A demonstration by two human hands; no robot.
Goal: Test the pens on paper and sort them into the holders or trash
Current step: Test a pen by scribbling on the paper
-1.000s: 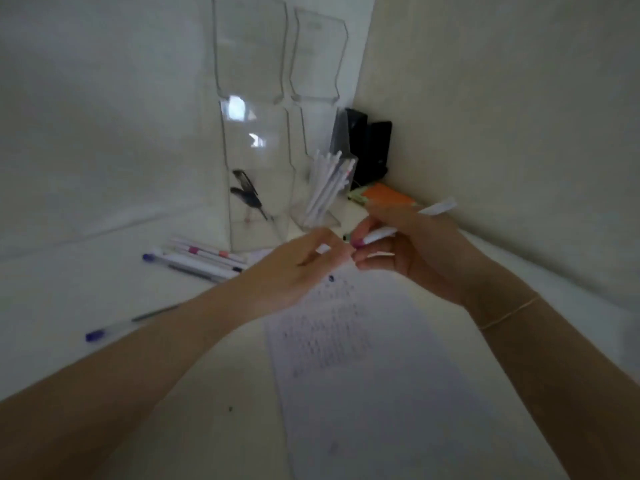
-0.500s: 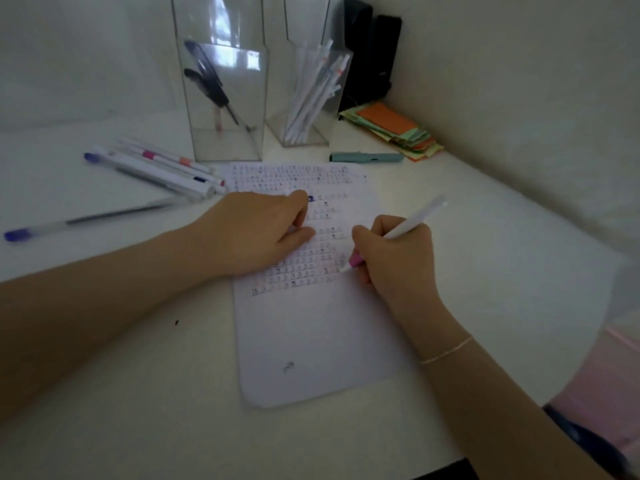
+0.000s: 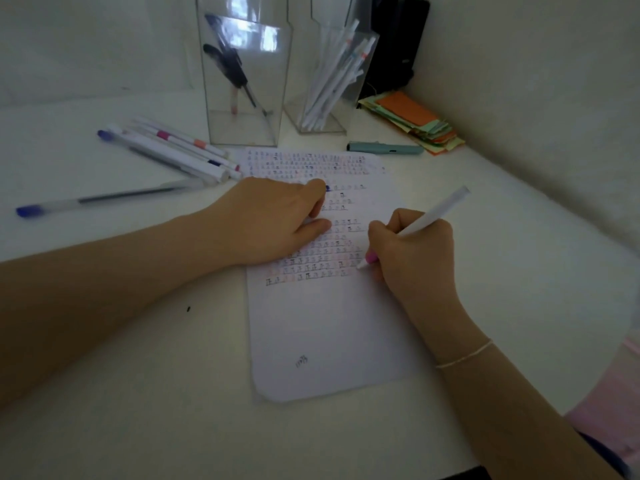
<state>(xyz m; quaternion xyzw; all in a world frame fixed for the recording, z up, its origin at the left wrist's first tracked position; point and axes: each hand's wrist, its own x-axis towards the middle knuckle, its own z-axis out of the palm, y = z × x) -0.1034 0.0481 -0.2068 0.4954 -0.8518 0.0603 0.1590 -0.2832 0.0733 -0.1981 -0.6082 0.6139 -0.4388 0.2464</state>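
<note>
Fingers of the right hand [image 3: 414, 252] curl round a white pen [image 3: 433, 213], its pink-collared tip touching the paper [image 3: 329, 334] beside the lowest rows of marks. The left hand [image 3: 273, 220] lies on the sheet, fingers loosely curled (a small blue cap-like bit shows at its forefinger, too unclear to name). Two clear holders [image 3: 242, 109] stand behind, loose pens [image 3: 173, 152] left.
</note>
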